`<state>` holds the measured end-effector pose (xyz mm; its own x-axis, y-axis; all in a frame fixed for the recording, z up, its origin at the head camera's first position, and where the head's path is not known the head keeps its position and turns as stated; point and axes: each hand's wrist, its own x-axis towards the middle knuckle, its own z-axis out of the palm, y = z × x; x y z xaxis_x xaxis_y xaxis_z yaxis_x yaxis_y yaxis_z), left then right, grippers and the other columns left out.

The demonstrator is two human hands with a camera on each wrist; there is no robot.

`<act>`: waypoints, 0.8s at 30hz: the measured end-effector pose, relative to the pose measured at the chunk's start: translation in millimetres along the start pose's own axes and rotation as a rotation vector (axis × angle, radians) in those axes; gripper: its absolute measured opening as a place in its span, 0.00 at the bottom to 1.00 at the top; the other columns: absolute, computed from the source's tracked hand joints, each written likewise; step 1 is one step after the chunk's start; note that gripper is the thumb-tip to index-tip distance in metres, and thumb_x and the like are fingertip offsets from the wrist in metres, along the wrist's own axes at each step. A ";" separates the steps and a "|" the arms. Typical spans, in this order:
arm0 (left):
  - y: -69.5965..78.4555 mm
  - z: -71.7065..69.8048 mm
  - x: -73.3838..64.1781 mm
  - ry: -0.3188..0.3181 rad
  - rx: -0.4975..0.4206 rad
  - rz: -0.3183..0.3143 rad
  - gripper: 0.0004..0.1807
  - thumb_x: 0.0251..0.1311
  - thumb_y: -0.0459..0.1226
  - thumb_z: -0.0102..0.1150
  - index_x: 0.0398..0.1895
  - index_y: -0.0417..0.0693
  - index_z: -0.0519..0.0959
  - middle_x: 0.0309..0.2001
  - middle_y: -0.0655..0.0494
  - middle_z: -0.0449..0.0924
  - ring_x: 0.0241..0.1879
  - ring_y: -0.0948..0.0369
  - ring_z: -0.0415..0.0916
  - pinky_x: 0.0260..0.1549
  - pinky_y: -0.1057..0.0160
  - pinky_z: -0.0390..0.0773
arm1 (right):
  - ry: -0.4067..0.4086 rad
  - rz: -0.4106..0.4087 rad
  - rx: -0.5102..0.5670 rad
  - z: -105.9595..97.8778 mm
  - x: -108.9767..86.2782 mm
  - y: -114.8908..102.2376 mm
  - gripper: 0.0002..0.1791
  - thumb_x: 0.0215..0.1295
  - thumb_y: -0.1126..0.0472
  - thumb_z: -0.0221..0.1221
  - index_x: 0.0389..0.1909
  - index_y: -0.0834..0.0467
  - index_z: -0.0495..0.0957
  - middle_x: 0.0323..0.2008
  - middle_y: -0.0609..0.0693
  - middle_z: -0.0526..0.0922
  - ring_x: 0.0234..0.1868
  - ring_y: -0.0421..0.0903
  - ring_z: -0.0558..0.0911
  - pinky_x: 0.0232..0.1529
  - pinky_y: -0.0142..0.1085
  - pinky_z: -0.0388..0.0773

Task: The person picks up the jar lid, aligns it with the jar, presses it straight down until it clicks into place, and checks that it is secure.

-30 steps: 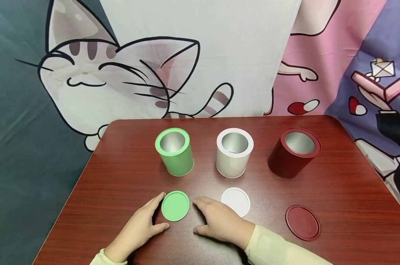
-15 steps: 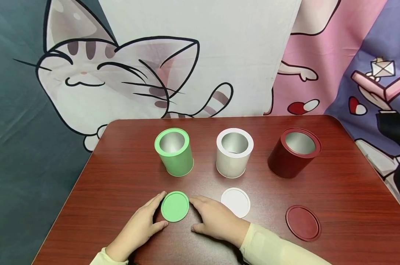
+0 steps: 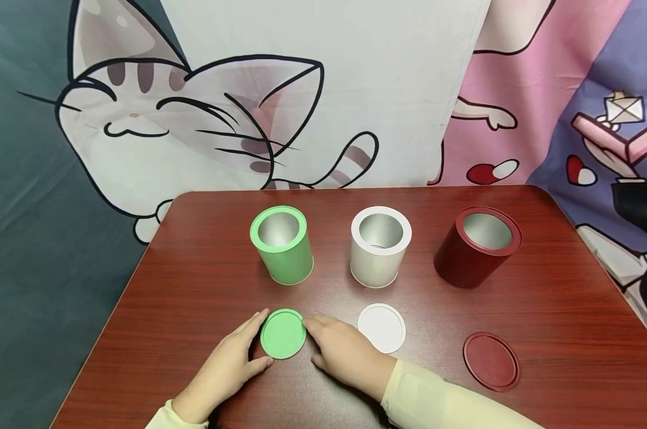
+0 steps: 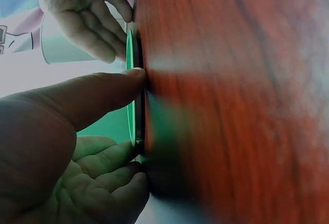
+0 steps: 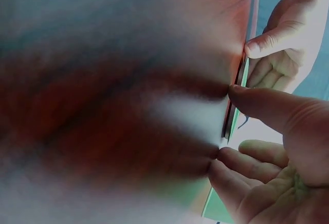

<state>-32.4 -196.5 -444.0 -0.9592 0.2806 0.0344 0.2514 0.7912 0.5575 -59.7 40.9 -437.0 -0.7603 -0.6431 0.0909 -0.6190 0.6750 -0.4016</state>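
A round green lid (image 3: 283, 333) lies flat on the wooden table, between my two hands. My left hand (image 3: 226, 362) rests at its left side, fingertips right at the upper-left rim and thumb spread toward the lower left. From the other side, my right hand (image 3: 350, 353) has its fingertips at the lid's right rim, with the thumb lower down. The left wrist view shows the lid (image 4: 130, 116) edge-on, low over the tabletop. Neither hand is curled round it. Behind it stands an uncovered green can (image 3: 288, 262).
A white lid (image 3: 381, 328) lies just beyond my right hand, and a dark red lid (image 3: 491, 361) farther right. An uncovered white can (image 3: 377, 265) and a dark red can (image 3: 463, 262) stand in line with the green one. Printed cloth hangs behind the table (image 3: 195, 262).
My right hand has shifted left, bringing its fingertips up to the green lid's right rim. My left hand has stayed almost still, and the lids and cans keep their places.
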 end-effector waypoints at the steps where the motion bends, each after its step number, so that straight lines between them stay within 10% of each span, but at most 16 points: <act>1: 0.0 -0.2 -0.1 0.002 0.002 0.004 0.47 0.45 0.32 0.79 0.71 0.37 0.68 0.66 0.40 0.73 0.66 0.47 0.71 0.62 0.45 0.72 | 0.004 -0.001 -0.008 0.2 0.2 -0.2 0.31 0.52 0.64 0.71 0.59 0.59 0.76 0.55 0.49 0.82 0.59 0.44 0.80 0.62 0.38 0.75; 24: -1.2 3.0 -0.5 0.021 0.007 -0.011 0.44 0.47 0.33 0.78 0.70 0.38 0.69 0.66 0.42 0.74 0.67 0.46 0.70 0.61 0.46 0.73 | 0.042 0.023 -0.054 4.7 14.9 -5.1 0.23 0.53 0.64 0.69 0.52 0.58 0.79 0.47 0.46 0.84 0.49 0.43 0.83 0.50 0.37 0.81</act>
<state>-31.8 -195.9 -447.1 -0.9645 0.2601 0.0457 0.2414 0.7983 0.5518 -67.0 26.2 -437.9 -0.7817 -0.6119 0.1208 -0.6098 0.7090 -0.3542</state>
